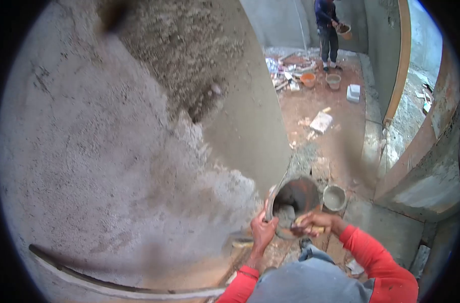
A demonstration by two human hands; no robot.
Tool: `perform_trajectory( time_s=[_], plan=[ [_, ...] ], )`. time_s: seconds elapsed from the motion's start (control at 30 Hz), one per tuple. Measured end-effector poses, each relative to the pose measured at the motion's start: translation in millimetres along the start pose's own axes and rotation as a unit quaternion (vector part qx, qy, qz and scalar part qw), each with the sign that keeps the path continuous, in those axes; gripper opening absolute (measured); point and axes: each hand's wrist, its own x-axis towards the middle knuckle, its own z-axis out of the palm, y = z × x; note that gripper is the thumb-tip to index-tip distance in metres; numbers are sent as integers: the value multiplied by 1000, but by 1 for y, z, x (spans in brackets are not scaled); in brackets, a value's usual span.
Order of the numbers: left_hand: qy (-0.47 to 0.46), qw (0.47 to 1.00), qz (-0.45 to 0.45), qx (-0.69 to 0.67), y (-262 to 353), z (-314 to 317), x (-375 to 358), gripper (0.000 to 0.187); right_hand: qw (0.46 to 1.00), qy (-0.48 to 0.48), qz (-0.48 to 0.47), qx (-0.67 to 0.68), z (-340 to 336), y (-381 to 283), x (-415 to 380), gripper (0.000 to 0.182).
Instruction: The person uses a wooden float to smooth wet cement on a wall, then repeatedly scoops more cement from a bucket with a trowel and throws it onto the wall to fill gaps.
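Note:
My left hand (263,228) grips the left rim of a large bucket (307,191), which is tilted with its mouth toward me. Grey mortar (285,213) lies inside the bucket. My right hand (315,223) is closed around the yellowish handle of a tool at the bucket's near right edge; the tool's blade is hard to make out. Just right of the bucket stands a small round container (334,197) with grey contents. Left of my hands is a wall (103,151), partly coated with rough and smooth grey plaster.
A person (327,30) stands at the back holding a bucket (344,31). Near them are an orange bucket (308,79), a pale bucket (333,81), white blocks (353,93) and scattered debris (290,68). A white block (321,122) lies mid-floor. A curved opening is at right.

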Motion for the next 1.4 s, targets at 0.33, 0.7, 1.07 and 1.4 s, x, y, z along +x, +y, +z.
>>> perform_trajectory(
  time_s=[0.33, 0.7, 1.07, 1.4],
  plan=[
    [145, 909, -241, -306, -86, -14, -8, 14, 932, -138, -249, 225, 101, -53, 4, 37],
    [302, 883, -181, -311, -102, -133, -99, 26, 508, 376, -775, -26, 128, -340, -111, 40],
    [378, 861, -254, -228, -77, -122, -98, 29, 549, 294, -655, -428, 107, -439, 43, 16],
    [169, 974, -130, 74, -46, -72, -9, 33, 695, 71, -195, -688, 45, -105, 53, 41]
  ],
)
